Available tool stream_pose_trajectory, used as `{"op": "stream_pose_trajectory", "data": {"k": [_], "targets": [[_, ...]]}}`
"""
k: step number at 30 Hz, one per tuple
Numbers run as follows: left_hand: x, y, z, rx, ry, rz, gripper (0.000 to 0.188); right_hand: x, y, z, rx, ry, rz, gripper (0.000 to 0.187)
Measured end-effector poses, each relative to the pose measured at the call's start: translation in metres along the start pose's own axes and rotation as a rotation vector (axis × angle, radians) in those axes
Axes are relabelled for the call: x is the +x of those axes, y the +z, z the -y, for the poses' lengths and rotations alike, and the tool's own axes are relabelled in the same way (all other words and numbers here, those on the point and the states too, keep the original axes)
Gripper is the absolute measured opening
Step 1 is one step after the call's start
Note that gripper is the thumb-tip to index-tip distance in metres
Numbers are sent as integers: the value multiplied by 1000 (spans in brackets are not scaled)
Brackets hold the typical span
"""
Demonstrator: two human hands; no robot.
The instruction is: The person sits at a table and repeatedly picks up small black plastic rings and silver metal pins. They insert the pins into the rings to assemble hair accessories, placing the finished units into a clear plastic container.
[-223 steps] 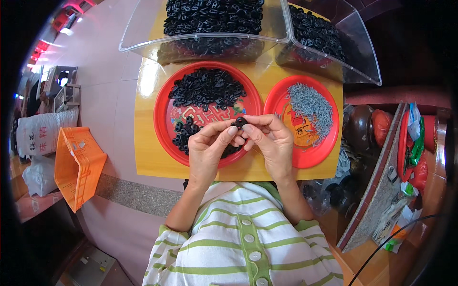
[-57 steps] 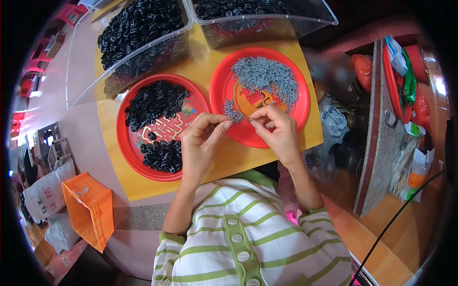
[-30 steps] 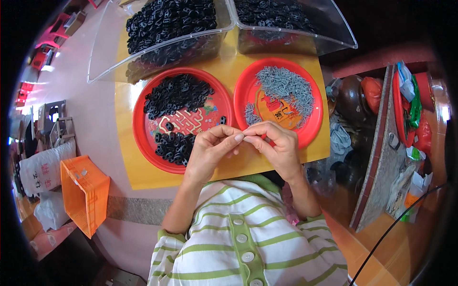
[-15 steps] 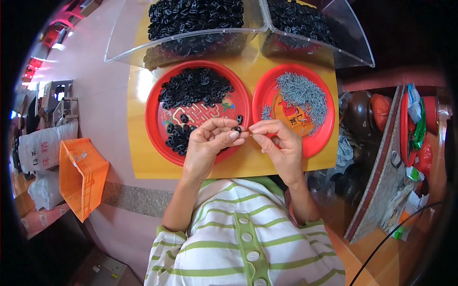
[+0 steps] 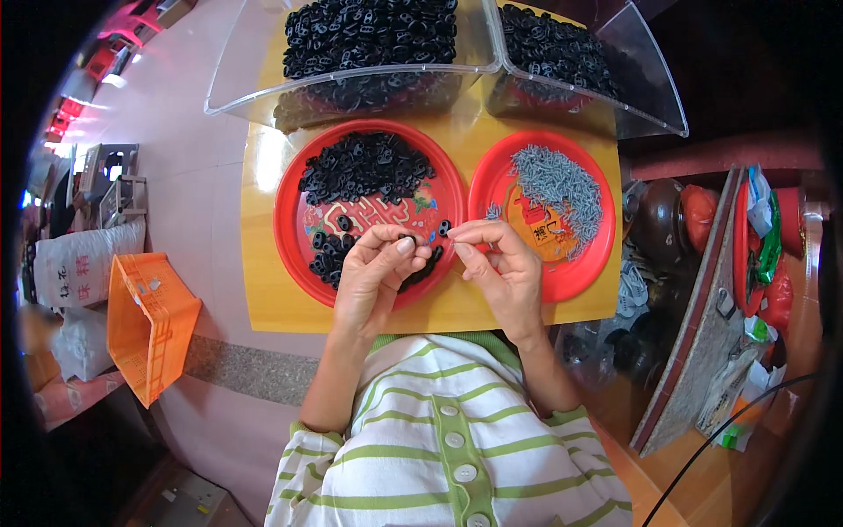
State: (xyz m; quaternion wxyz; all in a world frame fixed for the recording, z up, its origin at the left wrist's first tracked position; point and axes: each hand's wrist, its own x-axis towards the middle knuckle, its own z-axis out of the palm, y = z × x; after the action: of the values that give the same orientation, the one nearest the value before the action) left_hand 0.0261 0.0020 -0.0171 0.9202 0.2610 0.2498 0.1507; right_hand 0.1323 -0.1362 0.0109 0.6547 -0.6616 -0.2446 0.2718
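My left hand (image 5: 369, 279) is closed in a pinch around a small black plastic piece (image 5: 407, 237), mostly covered by the fingers. It hangs above the near edge of the red round tray (image 5: 283, 241) on the left, which bears heaps of black two-holed plastic pieces (image 5: 364, 167). My right hand (image 5: 502, 277) is pinched between the two trays, thumb against forefinger; whatever is in its fingertips is too small to tell. Beyond it lies the right red tray (image 5: 600, 263) with a pile of small grey screws (image 5: 562, 186).
Two clear plastic bins (image 5: 351, 75) full of black pieces stand at the far side of the yellow table (image 5: 262, 290). An orange crate (image 5: 158, 307) and a white sack (image 5: 83, 268) are on the left. Jars, bags and a leaning board (image 5: 689, 342) crowd the right.
My hands have drawn slightly apart, leaving a gap between fingertips that were close together. The left still pinches the black piece. The whole view has shifted a little.
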Motion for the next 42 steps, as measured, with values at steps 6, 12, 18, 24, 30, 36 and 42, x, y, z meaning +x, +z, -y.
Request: {"op": "stream_pose_trajectory", "data": {"k": [6, 12, 18, 24, 30, 36, 42], "targets": [[-7, -2, -6, 66, 4, -14, 14, 3, 9, 0, 8, -27, 29, 10], [-8, -19, -5, 6, 21, 43, 14, 9, 18, -3, -7, -78, 64, 9], [-16, -9, -13, 114, 26, 19, 16, 16, 28, -4, 1, -120, 104, 9], [-17, -7, -17, 157, 43, 35, 16, 17, 32, -2, 16, -66, 133, 9], [-16, -5, -19, 191, 44, 6, 14, 17, 33, 2, 3, -45, 142, 8], [-16, -6, -19, 229, 53, 4, 13, 19, 33, 3, -30, -47, 155, 7], [-16, -3, -20, 267, 62, -5, 13, 18, 33, 1, -103, -93, 137, 6]]}}
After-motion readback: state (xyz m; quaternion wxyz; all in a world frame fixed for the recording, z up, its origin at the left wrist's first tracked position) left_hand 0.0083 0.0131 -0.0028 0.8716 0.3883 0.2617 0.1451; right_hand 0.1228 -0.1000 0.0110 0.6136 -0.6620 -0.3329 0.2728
